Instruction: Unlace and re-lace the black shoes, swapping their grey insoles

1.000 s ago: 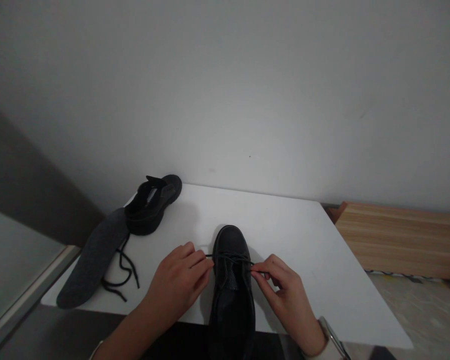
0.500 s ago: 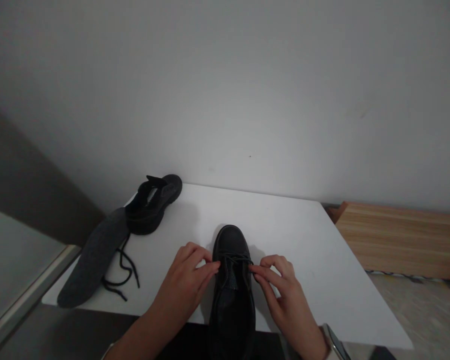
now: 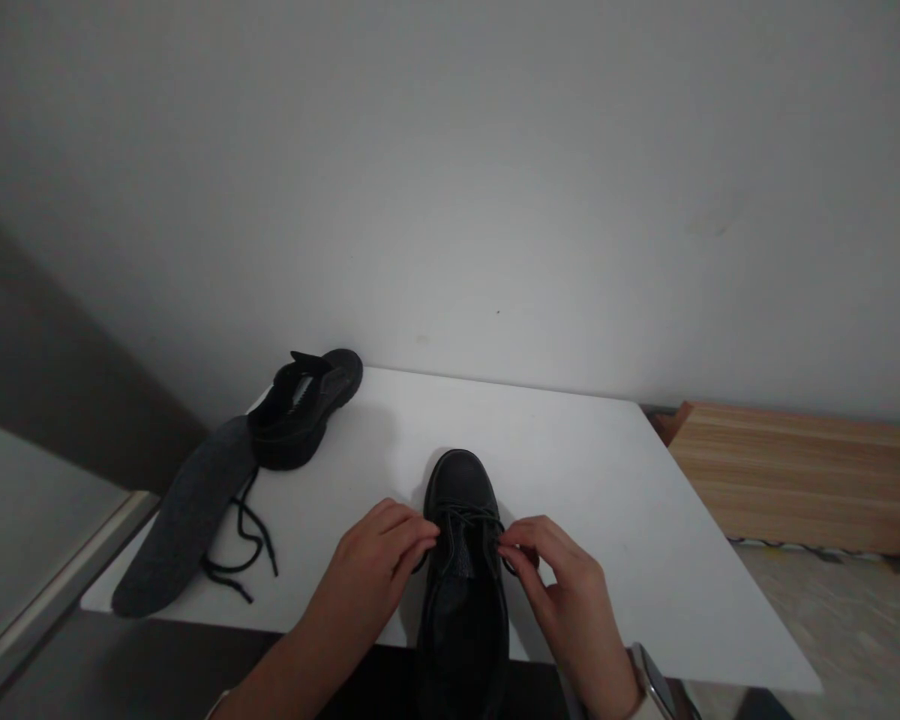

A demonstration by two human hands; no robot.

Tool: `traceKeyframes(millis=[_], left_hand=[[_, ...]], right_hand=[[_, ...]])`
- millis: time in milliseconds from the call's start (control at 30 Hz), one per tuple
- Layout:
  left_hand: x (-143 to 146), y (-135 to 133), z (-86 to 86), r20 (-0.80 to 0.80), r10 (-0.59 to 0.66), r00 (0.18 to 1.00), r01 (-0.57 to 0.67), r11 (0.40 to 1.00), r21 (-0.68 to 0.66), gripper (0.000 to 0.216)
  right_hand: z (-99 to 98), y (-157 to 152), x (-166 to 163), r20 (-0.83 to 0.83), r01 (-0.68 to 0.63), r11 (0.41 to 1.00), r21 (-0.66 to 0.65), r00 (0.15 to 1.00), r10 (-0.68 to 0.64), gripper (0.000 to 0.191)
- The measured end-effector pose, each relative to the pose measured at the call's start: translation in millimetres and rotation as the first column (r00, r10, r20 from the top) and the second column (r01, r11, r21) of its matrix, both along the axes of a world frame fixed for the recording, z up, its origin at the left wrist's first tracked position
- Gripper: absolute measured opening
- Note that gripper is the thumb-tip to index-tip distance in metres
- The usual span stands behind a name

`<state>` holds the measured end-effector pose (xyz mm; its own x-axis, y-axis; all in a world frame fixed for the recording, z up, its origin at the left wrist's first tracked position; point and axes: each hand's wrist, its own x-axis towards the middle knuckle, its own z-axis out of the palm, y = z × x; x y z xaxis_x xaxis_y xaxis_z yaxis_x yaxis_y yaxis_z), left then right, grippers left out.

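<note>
A black shoe (image 3: 461, 480) stands at the near edge of the worktop (image 3: 607, 470), toe pointing away. The left hand (image 3: 375, 575) and the right hand (image 3: 566, 590) flank it, the fingers of each pinching its lace (image 3: 466, 514). A 2nd shoe (image 3: 304, 405), an insole (image 3: 187, 515) and a loose cord (image 3: 244, 545) lie to the left.

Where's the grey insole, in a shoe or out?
Out: the grey insole lies on the table beside the far shoe, near a loose lace.

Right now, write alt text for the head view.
Left hand and right hand pinch the lace of a black shoe on a white table. To the left lie a second shoe, a grey insole and a loose lace.
</note>
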<state>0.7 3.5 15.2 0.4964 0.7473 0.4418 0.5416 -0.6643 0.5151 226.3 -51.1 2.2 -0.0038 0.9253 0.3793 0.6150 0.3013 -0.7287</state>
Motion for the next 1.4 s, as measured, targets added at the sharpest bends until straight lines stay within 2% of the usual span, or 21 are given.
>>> traceKeyframes(millis=[100, 200, 267, 333, 433, 633, 733, 833, 967, 1100, 1400], left_hand=[[0, -5, 1.4, 0.004, 0.029, 1.0, -0.029, 0.999, -0.029, 0.023], [2, -12, 3.4, -0.004, 0.079, 0.997, -0.079, 0.995, -0.056, 0.013], [5, -16, 4.1, -0.028, 0.098, 0.995, -0.1, 0.993, -0.057, 0.022], [10, -20, 3.8, -0.058, 0.112, 0.992, -0.115, 0.992, -0.043, 0.033], [16, -23, 2.6, -0.088, 0.139, 0.986, -0.143, 0.989, -0.048, 0.039], [14, -23, 3.0, -0.001, 0.143, 0.99, -0.139, 0.96, -0.242, 0.033], [12, -22, 4.2, 0.003, 0.092, 0.996, -0.089, 0.975, -0.204, 0.034], [14, -21, 6.4, -0.065, 0.053, 0.997, -0.063, 0.984, -0.166, 0.041], [18, -20, 8.2, -0.212, 0.044, 0.976, -0.076, 0.986, -0.145, 0.048], [22, -21, 4.8, -0.304, 0.077, 0.95, -0.117, 0.986, -0.117, 0.045], [19, -18, -8.9, -0.191, 0.121, 0.974, -0.134, 0.989, -0.059, 0.03]], right_hand=[[0.4, -3, -1, -0.008, 0.008, 1.0, -0.009, 1.0, -0.008, 0.014], [4.5, -9, -3, 0.006, 0.018, 0.999, -0.038, 1.0, -0.018, 0.013], [8.9, -13, -6, 0.027, 0.018, 0.999, -0.047, 0.999, -0.017, 0.015], [12.5, -16, -10, 0.066, 0.021, 0.999, -0.046, 0.998, -0.018, 0.026], [13.3, -18, -16, 0.124, 0.053, 0.997, -0.061, 0.991, -0.045, 0.03], [7.2, -19, -19, 0.112, 0.096, 0.991, -0.088, 0.99, -0.086, 0.026], [7.2, -20, -20, 0.116, 0.074, 0.995, -0.064, 0.991, -0.067, 0.031], [9.2, -19, -21, 0.15, 0.046, 0.999, -0.01, 0.988, -0.044, 0.039], [12.5, -17, -23, 0.208, 0.025, 0.999, -0.038, 0.978, -0.016, 0.045], [12.6, -15, -26, 0.27, 0.047, 0.997, -0.061, 0.963, -0.029, 0.045], [8.0, -9, -27, 0.36, 0.093, 0.996, 0.004, 0.929, -0.088, 0.029]])
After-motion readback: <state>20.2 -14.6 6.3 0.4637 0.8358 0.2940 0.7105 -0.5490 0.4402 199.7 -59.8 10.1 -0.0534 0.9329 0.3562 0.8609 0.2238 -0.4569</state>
